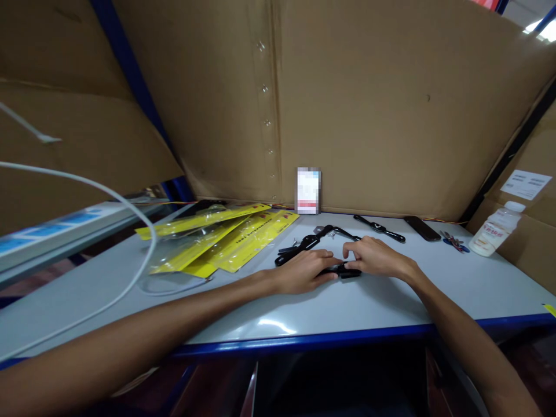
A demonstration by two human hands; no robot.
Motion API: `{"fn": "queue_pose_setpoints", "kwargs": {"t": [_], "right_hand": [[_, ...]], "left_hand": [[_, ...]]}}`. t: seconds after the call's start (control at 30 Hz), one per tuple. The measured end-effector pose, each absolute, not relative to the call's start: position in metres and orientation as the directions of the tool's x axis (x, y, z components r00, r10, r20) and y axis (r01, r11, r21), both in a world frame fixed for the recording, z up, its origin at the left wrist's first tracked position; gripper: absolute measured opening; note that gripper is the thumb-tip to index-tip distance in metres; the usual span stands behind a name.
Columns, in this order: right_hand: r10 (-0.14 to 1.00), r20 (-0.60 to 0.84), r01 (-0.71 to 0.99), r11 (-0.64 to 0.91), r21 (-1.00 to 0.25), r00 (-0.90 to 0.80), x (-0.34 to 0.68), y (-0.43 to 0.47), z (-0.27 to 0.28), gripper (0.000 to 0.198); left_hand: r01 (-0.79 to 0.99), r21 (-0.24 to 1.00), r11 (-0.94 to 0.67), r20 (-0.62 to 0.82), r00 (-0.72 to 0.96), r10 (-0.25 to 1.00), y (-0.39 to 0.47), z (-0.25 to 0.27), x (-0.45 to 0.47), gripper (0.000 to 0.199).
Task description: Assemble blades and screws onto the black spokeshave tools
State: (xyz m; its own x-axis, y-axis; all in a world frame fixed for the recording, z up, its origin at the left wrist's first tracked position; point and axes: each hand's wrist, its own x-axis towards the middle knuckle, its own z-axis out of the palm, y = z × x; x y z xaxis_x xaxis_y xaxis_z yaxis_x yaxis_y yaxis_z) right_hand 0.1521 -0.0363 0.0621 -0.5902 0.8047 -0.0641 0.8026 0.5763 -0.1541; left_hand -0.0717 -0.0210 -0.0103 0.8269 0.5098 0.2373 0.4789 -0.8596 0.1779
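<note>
My left hand (306, 272) lies low over the table with its fingers on a black tool part (347, 271). From the other side my right hand (377, 255) comes down on the same part, its fingers curled and closed on it. The fingers hide much of this part. Just behind my left hand lies a long black handled tool (299, 248). A bent black bar (343, 231) stretches behind both hands. Farther back on the right is another slim black tool (379, 228), apart from my hands.
Yellow blister packages (243, 246) overlap on the left of the table (382, 304). A phone with a lit screen (308, 191) leans on the cardboard wall. To the right are a dark phone (422, 228), keys (454, 242) and a white bottle (495, 230). A white cable (145, 255) loops at left.
</note>
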Motion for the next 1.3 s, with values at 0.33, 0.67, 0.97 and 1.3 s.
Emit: {"fn": "queue_pose_setpoints", "kwargs": {"t": [0.33, 0.67, 0.97, 1.3], "right_hand": [[0.815, -0.018, 0.812, 0.579, 0.077, -0.579, 0.141, -0.038, 0.048, 0.030], [0.774, -0.075, 0.776, 0.620, -0.112, -0.629, 0.152, -0.038, 0.061, 0.019], [0.793, -0.036, 0.787, 0.597, -0.154, -0.608, 0.154, -0.035, 0.059, 0.020], [0.832, -0.021, 0.819, 0.542, -0.189, -0.555, 0.145, -0.032, 0.050, 0.014]], "left_hand": [[0.477, 0.159, -0.864, 0.252, 0.827, 0.503, -0.019, -0.014, -0.072, 0.032], [0.488, 0.185, -0.853, 0.225, 0.824, 0.520, -0.022, -0.009, -0.072, 0.032], [0.490, 0.169, -0.855, 0.236, 0.822, 0.518, -0.021, -0.011, -0.071, 0.030], [0.471, 0.179, -0.864, 0.253, 0.827, 0.503, -0.021, -0.011, -0.072, 0.032]]}}
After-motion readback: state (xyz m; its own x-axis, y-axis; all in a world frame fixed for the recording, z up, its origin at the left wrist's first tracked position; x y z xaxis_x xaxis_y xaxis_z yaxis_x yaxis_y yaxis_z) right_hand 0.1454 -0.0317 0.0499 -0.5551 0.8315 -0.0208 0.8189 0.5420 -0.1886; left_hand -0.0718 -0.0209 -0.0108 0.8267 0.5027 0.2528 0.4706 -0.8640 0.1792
